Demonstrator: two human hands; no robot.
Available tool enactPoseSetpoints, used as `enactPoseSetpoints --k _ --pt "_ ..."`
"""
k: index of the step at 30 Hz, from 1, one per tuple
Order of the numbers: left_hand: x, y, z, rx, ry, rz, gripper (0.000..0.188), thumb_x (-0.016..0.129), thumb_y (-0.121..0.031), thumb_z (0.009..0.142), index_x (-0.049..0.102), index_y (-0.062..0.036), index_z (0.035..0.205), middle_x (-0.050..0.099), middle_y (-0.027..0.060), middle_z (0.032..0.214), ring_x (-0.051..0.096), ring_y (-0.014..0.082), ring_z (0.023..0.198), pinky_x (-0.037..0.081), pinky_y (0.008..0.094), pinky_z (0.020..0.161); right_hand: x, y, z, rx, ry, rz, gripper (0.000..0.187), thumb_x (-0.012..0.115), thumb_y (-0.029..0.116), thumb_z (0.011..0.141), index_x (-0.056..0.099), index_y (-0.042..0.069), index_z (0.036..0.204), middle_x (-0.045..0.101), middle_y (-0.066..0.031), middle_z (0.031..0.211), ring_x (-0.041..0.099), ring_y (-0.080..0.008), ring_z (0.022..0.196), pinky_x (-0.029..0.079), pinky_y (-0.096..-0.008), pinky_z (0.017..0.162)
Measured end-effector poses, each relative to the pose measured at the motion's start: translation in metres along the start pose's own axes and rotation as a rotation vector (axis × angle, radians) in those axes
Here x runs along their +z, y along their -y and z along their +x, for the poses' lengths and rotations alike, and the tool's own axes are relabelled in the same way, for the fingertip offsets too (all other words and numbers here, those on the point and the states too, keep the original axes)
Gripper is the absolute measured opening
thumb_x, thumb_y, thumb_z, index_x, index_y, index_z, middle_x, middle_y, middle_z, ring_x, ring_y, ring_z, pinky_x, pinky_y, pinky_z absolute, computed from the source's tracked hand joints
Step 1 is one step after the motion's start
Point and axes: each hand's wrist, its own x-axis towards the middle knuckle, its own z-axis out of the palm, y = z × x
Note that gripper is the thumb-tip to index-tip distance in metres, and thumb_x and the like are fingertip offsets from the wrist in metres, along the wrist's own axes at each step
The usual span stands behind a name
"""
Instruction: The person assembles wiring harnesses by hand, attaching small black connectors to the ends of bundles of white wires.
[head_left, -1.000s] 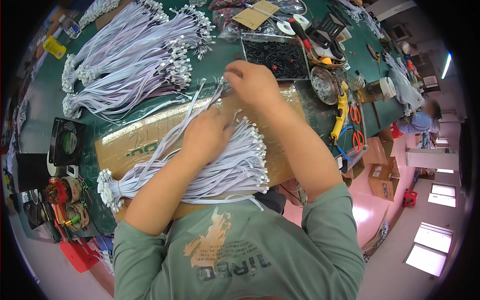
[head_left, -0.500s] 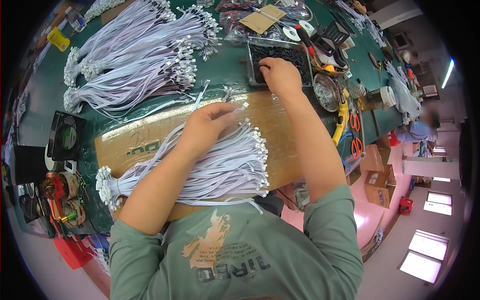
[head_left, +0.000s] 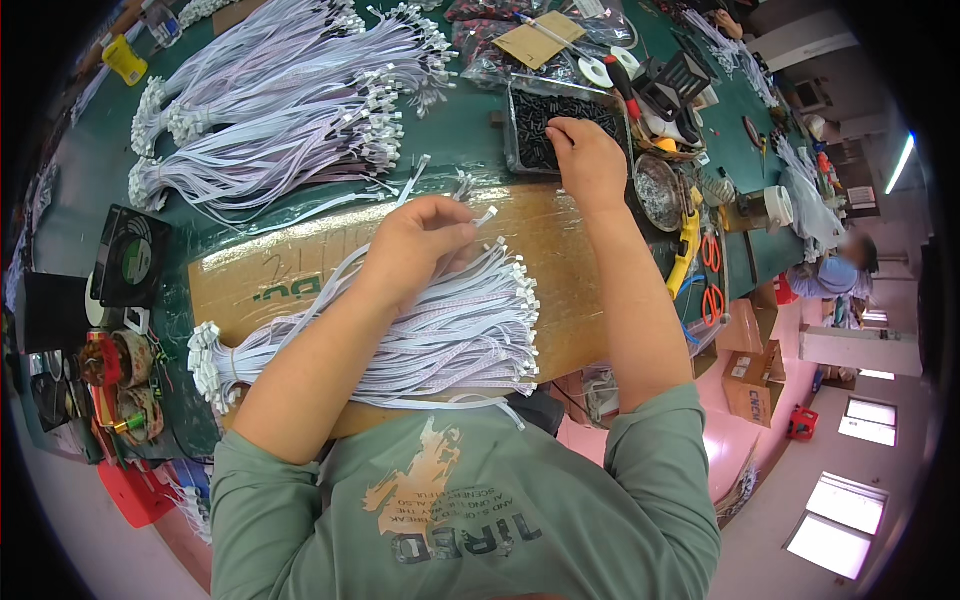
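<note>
Head view: your left hand pinches white ribbon cable, connector past grip. Right hand narrowed over tray of black pieces; can't tell if holding any. Cable bundle nearer you on cardboard: loosened pinch could drop cable into it.

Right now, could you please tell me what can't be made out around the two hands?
All in the head view:
Right hand: whether it holds one of the black pieces; they are too small.
White cable in the left hand: the stretch behind that hand.
Lower cable bundle: part of its length, covered by the left forearm.
Upper cable bundle: its top, cut off by the upper edge.
</note>
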Motion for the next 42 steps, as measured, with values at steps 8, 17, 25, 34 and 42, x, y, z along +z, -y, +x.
enactPoseSetpoints --k 8,17,25,34,42 --pt "-0.001 0.001 0.001 0.005 -0.040 -0.007 0.015 0.071 -0.003 0.082 0.065 -0.0026 0.095 0.065 0.0038 0.083 0.060 0.0126 0.068 0.052 0.0281 0.061 0.005 -0.006 -0.005 -0.086 -0.078 0.019 0.015 0.062 0.019 0.088 0.072 0.014 0.097 0.068 -0.0079 0.090 0.066 -0.0292 0.083 0.053 -0.0382 0.072" --pt "-0.003 0.000 0.002 -0.011 -0.034 -0.055 0.013 0.070 -0.003 0.082 0.063 -0.0043 0.093 0.065 0.0038 0.083 0.062 0.0130 0.069 0.050 0.0267 0.058 -0.010 0.010 -0.014 0.020 -0.064 0.239 0.017 0.064 0.017 0.086 0.073 0.012 0.100 0.069 -0.0084 0.092 0.067 -0.0255 0.083 0.052 -0.0337 0.074" --pt "-0.004 0.003 0.003 0.016 -0.063 -0.038 0.013 0.069 -0.003 0.083 0.063 -0.0029 0.095 0.065 0.0049 0.084 0.063 0.0132 0.070 0.050 0.0256 0.059 -0.049 0.078 -0.063 0.087 0.266 0.636 0.017 0.069 0.014 0.083 0.072 0.007 0.099 0.069 -0.0066 0.091 0.064 -0.0161 0.077 0.049 -0.0268 0.066" --pt "-0.007 0.004 0.005 0.023 -0.030 -0.024 0.013 0.069 -0.004 0.084 0.063 -0.0045 0.096 0.065 0.0018 0.087 0.061 0.0102 0.071 0.050 0.0250 0.060 -0.049 0.086 -0.070 -0.026 0.236 0.586 0.015 0.069 0.011 0.082 0.072 0.008 0.097 0.068 -0.0047 0.089 0.064 -0.0165 0.072 0.048 -0.0263 0.059" --pt "-0.006 0.003 0.004 -0.006 -0.033 -0.011 0.014 0.070 -0.006 0.084 0.063 -0.0077 0.096 0.064 -0.0009 0.086 0.059 0.0085 0.072 0.050 0.0253 0.062 -0.034 0.082 -0.073 -0.115 0.250 0.608 0.015 0.069 0.010 0.082 0.072 0.007 0.097 0.067 -0.0056 0.091 0.063 -0.0168 0.078 0.050 -0.0274 0.066"
